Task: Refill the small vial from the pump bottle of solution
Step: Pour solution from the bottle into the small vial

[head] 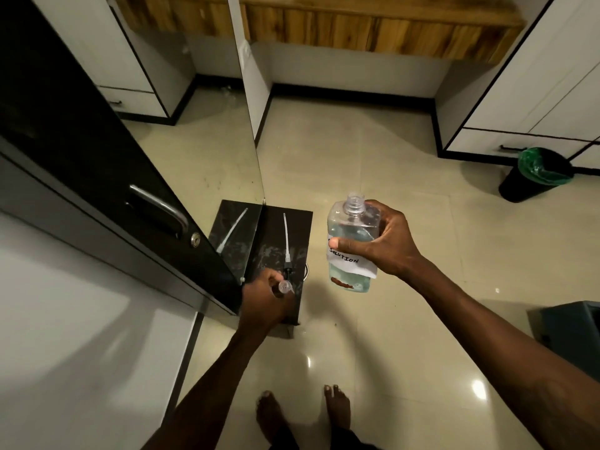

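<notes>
The dark slab (300,227) bears the pump (286,237), lying flat. My right hand (384,243) grips the uncapped bottle (350,220) upright beside the slab. My left hand (263,302) curls round the vial (285,286) over the slab's near end.

The bottle (352,245) is held, neck uppermost, in the right hand (386,245), to the right of the left hand (264,300) and apart from it. The small vial (285,286) is gripped in the left hand, over the near end of a low slab (300,228). On that slab, just beyond the left hand, the pump (287,251) is laid — its tube pointing away. A door handle (162,206) is set to the left of the left hand; a bin (535,177) is placed well beyond the right hand — to its right.
</notes>
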{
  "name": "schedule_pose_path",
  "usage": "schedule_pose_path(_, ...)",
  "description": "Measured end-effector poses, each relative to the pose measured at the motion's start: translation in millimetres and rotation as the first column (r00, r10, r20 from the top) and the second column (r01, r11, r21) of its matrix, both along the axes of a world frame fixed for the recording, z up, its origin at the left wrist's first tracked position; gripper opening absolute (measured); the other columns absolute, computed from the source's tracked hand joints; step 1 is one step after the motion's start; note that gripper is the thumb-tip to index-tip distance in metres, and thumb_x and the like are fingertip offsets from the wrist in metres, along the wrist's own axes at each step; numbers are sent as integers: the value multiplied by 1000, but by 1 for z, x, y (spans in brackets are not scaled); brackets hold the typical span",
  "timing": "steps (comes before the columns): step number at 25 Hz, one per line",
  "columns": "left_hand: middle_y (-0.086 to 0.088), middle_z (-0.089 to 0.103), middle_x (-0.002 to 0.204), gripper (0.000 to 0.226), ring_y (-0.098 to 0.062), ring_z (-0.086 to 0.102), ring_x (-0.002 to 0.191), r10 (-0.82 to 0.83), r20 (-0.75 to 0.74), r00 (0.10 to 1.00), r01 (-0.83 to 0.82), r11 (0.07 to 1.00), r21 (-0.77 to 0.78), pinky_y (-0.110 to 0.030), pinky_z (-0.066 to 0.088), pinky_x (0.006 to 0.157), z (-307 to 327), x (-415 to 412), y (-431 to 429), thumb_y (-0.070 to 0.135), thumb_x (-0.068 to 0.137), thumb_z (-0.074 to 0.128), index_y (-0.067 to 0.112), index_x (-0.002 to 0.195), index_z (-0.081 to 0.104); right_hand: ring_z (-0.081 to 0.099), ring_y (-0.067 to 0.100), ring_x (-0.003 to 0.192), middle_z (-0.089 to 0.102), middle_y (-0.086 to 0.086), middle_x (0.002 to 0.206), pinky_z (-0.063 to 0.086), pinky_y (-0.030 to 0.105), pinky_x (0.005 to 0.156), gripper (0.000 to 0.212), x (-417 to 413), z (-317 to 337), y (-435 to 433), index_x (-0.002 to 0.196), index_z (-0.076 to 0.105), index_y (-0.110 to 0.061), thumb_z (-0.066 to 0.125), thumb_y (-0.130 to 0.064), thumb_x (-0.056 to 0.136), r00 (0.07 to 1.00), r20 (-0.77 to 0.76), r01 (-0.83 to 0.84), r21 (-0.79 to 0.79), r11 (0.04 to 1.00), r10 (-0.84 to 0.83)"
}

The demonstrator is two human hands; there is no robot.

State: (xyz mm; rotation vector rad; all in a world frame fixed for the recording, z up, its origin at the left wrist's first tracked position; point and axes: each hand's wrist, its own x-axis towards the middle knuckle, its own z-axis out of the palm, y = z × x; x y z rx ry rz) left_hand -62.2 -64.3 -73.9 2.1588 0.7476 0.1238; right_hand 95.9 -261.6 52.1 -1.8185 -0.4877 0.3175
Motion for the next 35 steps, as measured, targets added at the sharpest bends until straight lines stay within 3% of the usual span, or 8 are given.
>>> schedule_pose_path(3,5,74,84,25,-9,73,79,38,167,985,16,950,-312,-19,60,70,66,9,3,13,77,86,21,94,68,74,11,91,76,-9,103,62,40,87,68,-3,27,1,113,70,-27,99,-44,54,996,90,20,-114,993,-10)
schedule_pose_path(5,3,77,86,28,-12,75,81,39,296,954,54,952,-300,-29,64,74,109,11,3,11,78,85,22,101,74,71,6,95,74,-15,109,60,33,90,78,-9,49,-1,120,66,-31,97,-53,53,975,220,21,-206,978,25)
schedule_pose_path(7,6,78,87,34,-9,74,80,22,386,922,77,968,-238,-27,63,74,144,14,-1,19,79,86,24,110,76,67,11,94,71,-16,111,53,27,90,81,-9,71,-3,128,60,-36,93,-58,57,921,372,23,-348,937,115)
schedule_pose_path(10,13,78,98,40,0,73,88,-28,475,880,112,982,-150,-19,59,79,185,18,-6,26,78,87,26,116,76,70,23,82,76,-4,102,55,31,76,80,-3,105,-2,133,55,-36,83,-61,63,753,602,91,-495,864,265)
schedule_pose_path(14,10,78,106,44,1,73,94,-2,558,830,111,981,-161,-22,60,83,214,23,-16,25,76,89,22,118,76,71,30,83,76,3,102,55,34,69,77,2,144,-3,137,52,-31,78,-57,69,569,738,208,-555,806,362)
schedule_pose_path(18,11,78,103,46,2,74,90,20,594,804,79,987,-140,-25,62,81,228,26,-19,26,75,89,21,118,76,72,33,86,75,6,111,59,38,72,79,4,165,-6,141,50,-29,78,-55,72,483,763,275,-598,753,429)
schedule_pose_path(24,12,78,100,44,0,74,87,1,610,793,69,993,-92,-29,63,79,234,32,-19,27,74,90,25,116,77,72,38,87,74,13,118,61,44,73,84,5,175,-6,145,48,-26,80,-54,74,458,742,330,-654,681,490)
schedule_pose_path(35,11,78,103,46,-1,74,88,-25,613,790,73,996,-52,-33,64,77,230,35,-20,30,74,89,21,117,76,71,38,95,69,11,132,53,37,73,84,-2,187,-2,152,42,-30,78,-51,79,440,693,429,-721,544,571)
